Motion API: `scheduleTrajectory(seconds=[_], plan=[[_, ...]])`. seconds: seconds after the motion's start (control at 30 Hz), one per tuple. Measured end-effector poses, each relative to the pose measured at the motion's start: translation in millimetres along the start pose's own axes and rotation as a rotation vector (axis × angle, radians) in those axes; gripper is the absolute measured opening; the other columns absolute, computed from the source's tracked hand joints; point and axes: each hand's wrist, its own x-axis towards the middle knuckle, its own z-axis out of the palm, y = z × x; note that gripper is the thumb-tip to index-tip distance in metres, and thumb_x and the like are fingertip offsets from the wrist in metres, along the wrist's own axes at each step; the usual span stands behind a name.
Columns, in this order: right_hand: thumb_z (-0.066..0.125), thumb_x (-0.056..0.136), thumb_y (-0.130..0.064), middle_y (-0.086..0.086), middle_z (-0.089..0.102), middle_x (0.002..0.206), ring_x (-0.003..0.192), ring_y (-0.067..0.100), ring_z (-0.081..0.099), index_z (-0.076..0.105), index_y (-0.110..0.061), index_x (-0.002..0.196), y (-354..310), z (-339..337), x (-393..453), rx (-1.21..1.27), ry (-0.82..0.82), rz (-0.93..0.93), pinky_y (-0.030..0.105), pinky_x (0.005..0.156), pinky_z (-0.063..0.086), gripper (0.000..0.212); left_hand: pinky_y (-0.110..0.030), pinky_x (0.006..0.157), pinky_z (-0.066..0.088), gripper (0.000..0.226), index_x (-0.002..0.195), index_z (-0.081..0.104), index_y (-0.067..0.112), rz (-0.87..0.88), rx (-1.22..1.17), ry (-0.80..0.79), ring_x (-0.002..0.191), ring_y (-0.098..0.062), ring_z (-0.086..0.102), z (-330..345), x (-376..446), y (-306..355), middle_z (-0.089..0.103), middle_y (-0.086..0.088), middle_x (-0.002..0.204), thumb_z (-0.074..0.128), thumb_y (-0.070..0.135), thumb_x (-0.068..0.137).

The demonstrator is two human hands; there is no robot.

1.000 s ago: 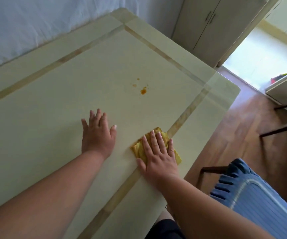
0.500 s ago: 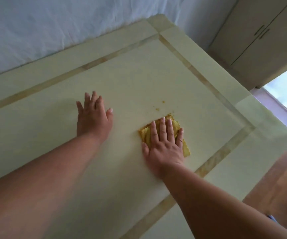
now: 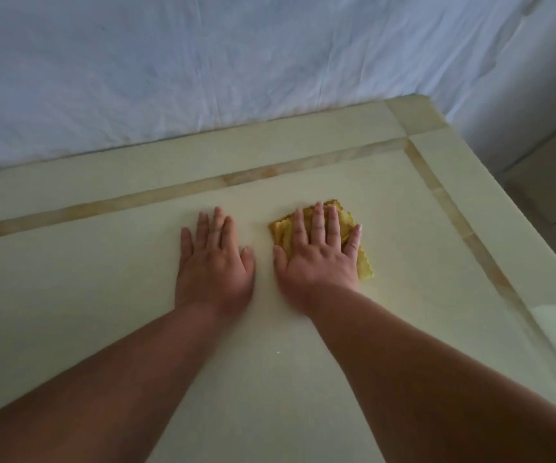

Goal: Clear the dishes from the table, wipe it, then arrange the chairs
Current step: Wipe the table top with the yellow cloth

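Observation:
A pale cream table [image 3: 102,295] with a tan inlaid border strip fills the view. My right hand [image 3: 318,255] lies flat, fingers spread, pressing a folded yellow cloth [image 3: 365,265] onto the tabletop; the cloth shows past the fingertips and at the hand's right side. My left hand [image 3: 214,262] rests palm down on the bare table just left of it, holding nothing. No orange stain shows; the spot under the cloth is hidden. No dishes or chairs are in view.
A wall draped in wrinkled white fabric [image 3: 236,68] runs along the table's far edge. The table's far right corner [image 3: 413,118] and right edge [image 3: 537,279] are visible, with a pale cabinet [image 3: 550,182] beyond.
My right hand has slid the yellow cloth away from me across the table, over the orange stain. My left hand stayed flat beside it. The view turned toward the wall.

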Motion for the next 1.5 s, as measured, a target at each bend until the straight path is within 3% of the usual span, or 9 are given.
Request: scheduleTrajectory(seconds=[0.23, 0.4, 0.53, 0.8, 1.07, 1.4, 1.5], plan=[[0.012, 0.1, -0.069, 0.006, -0.016, 0.181, 0.166, 0.029, -0.022, -0.007, -0.03, 0.173, -23, -20, 95, -0.035, 0.037, -0.027, 0.07, 0.126, -0.015, 0.085, -0.058, 0.132, 0.013, 0.076, 0.165, 0.035, 0.006, 0.02, 0.037, -0.007, 0.166, -0.032, 0.016, 2, 0, 0, 0.022, -0.013, 0.177, 0.024, 0.05, 0.104], [0.01, 0.1, -0.069, 0.007, -0.016, 0.181, 0.166, 0.029, -0.02, -0.007, -0.03, 0.173, -37, -28, 142, -0.065, 0.044, -0.034, 0.07, 0.127, -0.013, 0.085, -0.055, 0.134, 0.005, 0.077, 0.17, 0.02, 0.009, 0.014, 0.077, -0.082, 0.167, -0.028, -0.001, -1, 2, 1, 0.005, -0.009, 0.181, 0.016, 0.049, 0.104], [0.012, 0.101, -0.068, 0.008, -0.013, 0.182, 0.167, 0.03, -0.018, -0.004, -0.029, 0.173, -46, -35, 165, -0.054, 0.061, -0.033, 0.071, 0.127, -0.012, 0.084, -0.056, 0.133, 0.01, 0.076, 0.168, 0.027, 0.007, 0.011, 0.069, -0.049, 0.167, -0.029, 0.005, -1, 0, 2, 0.012, -0.01, 0.18, 0.022, 0.048, 0.104], [0.012, 0.102, -0.07, 0.006, -0.015, 0.182, 0.167, 0.028, -0.018, -0.006, -0.03, 0.173, -43, -36, 167, -0.043, 0.055, -0.051, 0.069, 0.128, -0.011, 0.084, -0.055, 0.134, 0.007, 0.077, 0.169, 0.025, 0.01, 0.004, 0.07, -0.067, 0.167, -0.027, 0.003, -3, 1, 2, 0.01, -0.008, 0.18, 0.019, 0.049, 0.103], [0.015, 0.102, -0.071, 0.002, -0.013, 0.182, 0.167, 0.024, -0.017, -0.002, -0.032, 0.174, -5, -20, 87, -0.015, 0.064, -0.038, 0.064, 0.13, -0.011, 0.084, -0.057, 0.133, 0.008, 0.079, 0.165, 0.034, 0.008, 0.012, 0.039, -0.029, 0.166, -0.031, 0.014, -6, -3, 3, 0.022, -0.011, 0.178, 0.02, 0.052, 0.101], [0.01, 0.101, -0.073, 0.0, -0.012, 0.183, 0.167, 0.022, -0.019, -0.004, -0.033, 0.173, 64, 20, -92, -0.006, 0.086, 0.009, 0.062, 0.131, -0.011, 0.084, -0.06, 0.131, 0.01, 0.065, 0.163, 0.034, 0.005, 0.018, 0.041, -0.07, 0.165, -0.035, 0.014, -7, 0, 0, 0.021, -0.014, 0.178, 0.035, 0.04, 0.107], [0.014, 0.103, -0.073, 0.0, -0.011, 0.183, 0.167, 0.022, -0.018, -0.002, -0.032, 0.174, 88, 29, -150, 0.006, 0.079, 0.019, 0.061, 0.131, -0.011, 0.083, -0.063, 0.13, 0.013, 0.074, 0.163, 0.03, -0.001, 0.024, 0.088, -0.14, 0.164, -0.038, 0.016, -16, 1, 4, 0.02, -0.02, 0.176, 0.03, 0.05, 0.11]])
